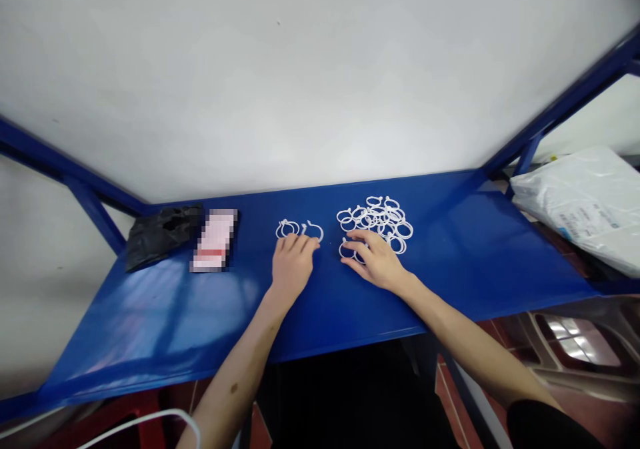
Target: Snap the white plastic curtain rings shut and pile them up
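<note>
Your left hand [293, 262] bunches at an open ring [321, 228]; your right [375, 257] half-opens around others. I can't tell if either grips. The piled rings [384, 222], nearer the surface's [450, 255] far edge, look light, springy; pinch rims.

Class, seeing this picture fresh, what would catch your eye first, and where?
The pile of white rings stands out against the blue table, right of centre, with the right hand at its near edge. The left hand is at a smaller group of rings further left. Near the table's left end lie a pixelated pink item and a black bag.
</note>
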The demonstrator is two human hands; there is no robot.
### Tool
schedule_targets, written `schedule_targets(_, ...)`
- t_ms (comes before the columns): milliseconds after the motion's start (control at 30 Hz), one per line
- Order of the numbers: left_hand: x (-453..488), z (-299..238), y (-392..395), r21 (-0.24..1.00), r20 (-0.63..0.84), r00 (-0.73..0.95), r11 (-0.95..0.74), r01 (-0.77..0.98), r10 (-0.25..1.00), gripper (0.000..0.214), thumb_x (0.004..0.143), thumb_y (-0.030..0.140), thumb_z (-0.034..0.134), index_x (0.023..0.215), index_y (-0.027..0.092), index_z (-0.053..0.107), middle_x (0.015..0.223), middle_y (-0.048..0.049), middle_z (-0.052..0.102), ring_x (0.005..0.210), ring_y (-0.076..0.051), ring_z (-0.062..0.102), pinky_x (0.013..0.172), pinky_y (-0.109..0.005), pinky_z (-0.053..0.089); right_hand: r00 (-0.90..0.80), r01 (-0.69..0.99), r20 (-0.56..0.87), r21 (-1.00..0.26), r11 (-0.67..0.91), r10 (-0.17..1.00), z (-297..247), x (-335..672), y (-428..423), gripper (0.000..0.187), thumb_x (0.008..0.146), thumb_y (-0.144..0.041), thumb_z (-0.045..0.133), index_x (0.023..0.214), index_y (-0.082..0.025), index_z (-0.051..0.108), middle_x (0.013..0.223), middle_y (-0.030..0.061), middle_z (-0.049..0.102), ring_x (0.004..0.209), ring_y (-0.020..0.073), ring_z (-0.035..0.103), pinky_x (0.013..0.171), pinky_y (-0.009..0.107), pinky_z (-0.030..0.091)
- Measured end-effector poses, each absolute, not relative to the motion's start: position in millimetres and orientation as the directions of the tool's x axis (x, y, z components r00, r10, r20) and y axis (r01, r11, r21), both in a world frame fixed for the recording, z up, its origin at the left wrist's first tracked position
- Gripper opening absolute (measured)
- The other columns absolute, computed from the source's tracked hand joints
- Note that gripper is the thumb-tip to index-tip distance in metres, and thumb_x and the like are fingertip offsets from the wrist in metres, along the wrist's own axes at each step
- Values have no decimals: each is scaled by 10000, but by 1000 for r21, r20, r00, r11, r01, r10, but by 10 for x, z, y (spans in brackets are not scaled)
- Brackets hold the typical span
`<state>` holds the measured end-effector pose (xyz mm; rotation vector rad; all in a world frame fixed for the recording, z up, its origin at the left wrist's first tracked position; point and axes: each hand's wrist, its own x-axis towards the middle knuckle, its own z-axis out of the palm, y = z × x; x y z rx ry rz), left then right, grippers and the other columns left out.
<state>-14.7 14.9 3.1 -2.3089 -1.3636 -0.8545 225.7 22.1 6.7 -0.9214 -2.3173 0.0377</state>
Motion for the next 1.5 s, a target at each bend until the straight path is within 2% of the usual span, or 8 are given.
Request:
schedule_targets(133, -376, -47, 249, 67, 566, 194, -279, 958, 801, 206, 949, 140, 526, 1007, 192, 716, 936, -96, 729, 914, -290, 553, 763, -424, 381, -600, 621, 389, -324, 714, 699, 106, 2438, 310, 283, 895, -467, 703, 991, -203, 673, 1194, 112, 621, 1096, 281, 583, 937, 473, 514)
schedule_targets(300, -374, -63, 265, 119, 529, 108, -199, 973, 842, 240, 954, 203, 522, 1096, 175, 713, 1068, -140, 712, 983, -328, 561, 789, -464, 415, -608, 634, 304, -370, 679, 733, 85, 2515, 357, 181, 915, -374, 696, 1011, -221, 689, 1203, 97, 594, 1097, 267, 563, 933, 449, 503)
schedule_targets(667, 72, -25, 43, 165, 506, 586, -738, 654, 633, 177, 988, 236, 554, 1127, 190, 654, 1140, -64, 709, 1030, -198, 618, 883, -347, 465, -674, 581, 424, -201, 788, 605, 43, 2315, 279, 202, 1033, -272, 503, 991, -195, 685, 1122, 85, 677, 1007, 227, 546, 879, 381, 466)
schedule_targets(900, 109, -35, 15, -9, 485, 601, -683, 730, 635, 222, 973, 108, 480, 808, 195, 599, 753, -28, 665, 752, -194, 561, 710, -363, 378, -702, 595, 394, -132, 793, 593, 28, 2128, 160, 315, 1079, -242, 377, 874, -167, 605, 836, 55, 653, 780, 193, 500, 733, 337, 398)
schedule_targets(1067, 180, -22, -31, -28, 522, 558, -641, 767, 645, 192, 927, 76, 494, 847, 189, 626, 800, -61, 677, 788, -217, 558, 736, -386, 366, -660, 652, 434, -73, 754, 613, 55, 2091, 129, 316, 1074, -196, 365, 875, -169, 608, 825, 63, 661, 776, 202, 494, 714, 351, 371)
schedule_targets(1167, 143, -22, -1, -43, 548, 564, -653, 756, 618, 169, 926, 88, 519, 909, 191, 652, 798, -49, 680, 798, -221, 556, 756, -390, 378, -658, 616, 466, -118, 779, 591, 83, 2111, 143, 222, 1058, -215, 426, 992, -162, 631, 990, 93, 691, 880, 212, 558, 759, 349, 423)
schedule_targets(1300, -59, -42, 107, 57, 588, 426, -561, 826, 687, 211, 945, 110, 506, 1027, 207, 675, 859, -52, 711, 835, -234, 565, 775, -393, 400, -527, 649, 517, -267, 712, 674, 155, 2291, 223, 282, 1011, -384, 543, 1178, -168, 618, 1183, 141, 638, 1068, 262, 568, 879, 405, 485)
schedule_targets(1500, -357, -38, 234, 173, 537, 107, -233, 957, 837, 243, 945, 140, 478, 1044, 209, 689, 1039, -122, 709, 977, -311, 562, 799, -447, 390, -448, 741, 402, -334, 583, 799, 232, 2706, 392, 364, 884, -544, 685, 755, -203, 680, 881, 85, 637, 869, 252, 515, 803, 410, 458)
